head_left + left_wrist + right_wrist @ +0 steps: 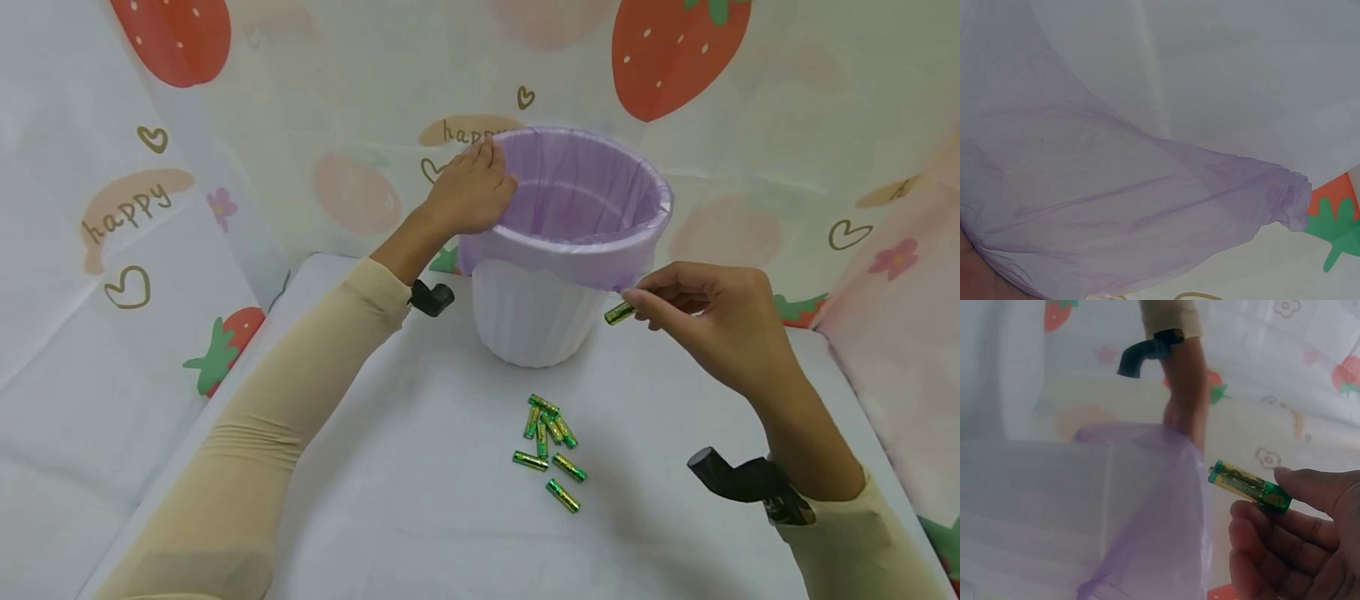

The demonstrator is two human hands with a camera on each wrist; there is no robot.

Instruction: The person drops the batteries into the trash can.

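Observation:
A white ribbed trash bin point(532, 312) stands on the table, lined with a purple plastic bag point(577, 250) folded over its rim. My left hand point(476, 187) holds the bin's rim at the left side; its thumb is hard to make out. In the left wrist view the hanging flap of the bag point(1147, 206) fills much of the picture. Right of the bin, my right hand point(712, 321) pinches a green and gold battery point(1250, 486) between thumb and fingertips, outside the rim. Several like batteries point(563, 495) lie loose in front of the bin.
A white cloth point(420, 500) covers the table. Behind and at both sides hang white sheets printed with strawberries point(678, 58), hearts and lettering. A black camera mount point(738, 479) sits on each wrist.

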